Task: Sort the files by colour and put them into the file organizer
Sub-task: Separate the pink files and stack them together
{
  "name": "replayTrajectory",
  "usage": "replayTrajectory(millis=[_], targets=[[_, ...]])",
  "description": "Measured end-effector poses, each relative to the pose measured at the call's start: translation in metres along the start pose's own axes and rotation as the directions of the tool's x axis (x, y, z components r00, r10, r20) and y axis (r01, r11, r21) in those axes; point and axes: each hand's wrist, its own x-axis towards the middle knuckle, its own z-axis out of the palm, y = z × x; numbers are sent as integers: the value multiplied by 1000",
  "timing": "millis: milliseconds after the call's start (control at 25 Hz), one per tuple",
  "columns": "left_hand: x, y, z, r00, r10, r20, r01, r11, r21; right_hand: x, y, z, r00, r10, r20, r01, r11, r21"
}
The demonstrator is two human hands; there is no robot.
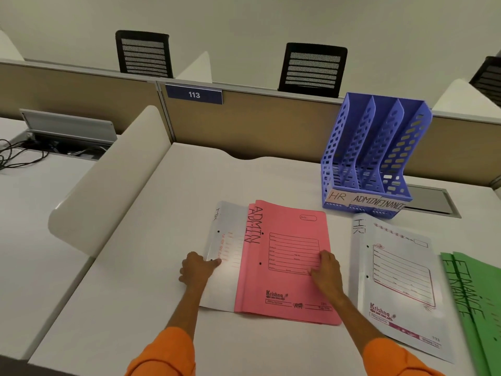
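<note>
Desk; flat grips on pink files

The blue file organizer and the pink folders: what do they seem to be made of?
The blue file organizer looks like moulded plastic, with a smooth, slightly glossy finish: its thin walls are punched with regular slots, and white paper labels sit on its front. The pink folders look like matte card or thick paper: they lie flat, printed with forms, handwritten in marker, and have punched holes. Their exact stock can't be told.
</note>
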Motion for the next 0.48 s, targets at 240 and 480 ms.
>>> replayTrajectory(millis=[240, 480], targets=[[7, -1, -12, 990, 100, 97, -77, 973, -217, -1, 0, 1, 1000, -14, -11, 14, 1000, 3], [5, 4, -34, 992, 113, 46, -93, 945, -314, -1, 2, 3, 999, -31, -27, 32, 999, 18]])
